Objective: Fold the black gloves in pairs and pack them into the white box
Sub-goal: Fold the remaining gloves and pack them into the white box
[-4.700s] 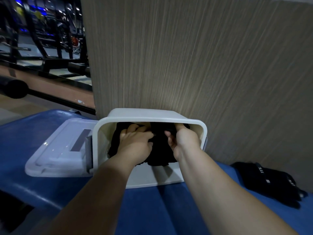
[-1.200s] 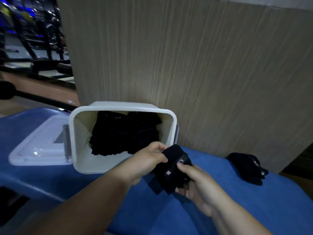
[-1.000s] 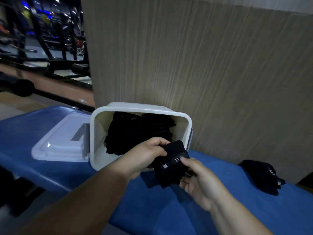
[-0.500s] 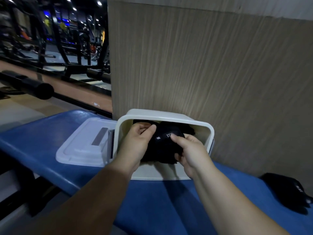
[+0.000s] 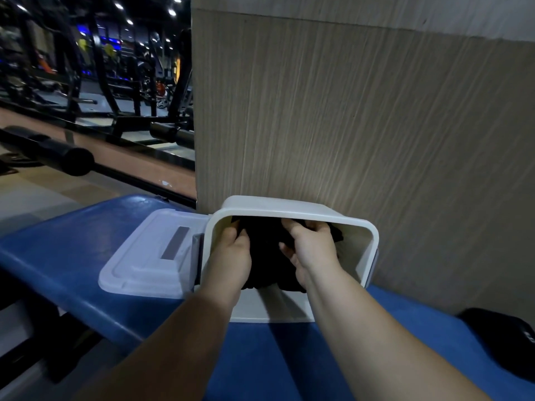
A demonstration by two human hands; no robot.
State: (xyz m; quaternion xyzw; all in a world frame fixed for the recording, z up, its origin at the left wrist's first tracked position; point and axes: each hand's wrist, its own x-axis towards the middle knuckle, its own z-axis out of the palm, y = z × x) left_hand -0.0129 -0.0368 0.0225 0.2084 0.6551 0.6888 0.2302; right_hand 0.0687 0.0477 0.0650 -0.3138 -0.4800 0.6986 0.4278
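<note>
Two hands deep inside the white box (image 5: 373, 237) now. Half a second back, only at its mouth with the folded pair of gloves (image 5: 266, 256). A second back, out over the blue bench (image 5: 275, 360). So: pair carried in and pushed to the back, up against the black gloves (image 5: 335, 235) already packed there. Hard to tell new from old, all one dark lump.

On the left hand (image 5: 231, 256), fingers bent round the left edge of the lump, gripping it. On the right hand (image 5: 312, 250), fingers hooked over the top, thumb on the front, gripping too. Not let go yet.

Box on its side on the bench, open mouth this way, back near the wood wall (image 5: 347, 125). Beside it the lid (image 5: 150, 256), flat on the bench, touching the box on the left.

One more black glove bundle (image 5: 503, 342) out on the bench, far to the right, well apart from the box. Cannot tell if folded, or if one glove or two.

Meaning: this pair nearly packed. Next, most likely, press it snug, open the fingers, pull both hands out. Then over to the right for the last bundle. Slow on the way out, or the soft gloves may tumble forward.
</note>
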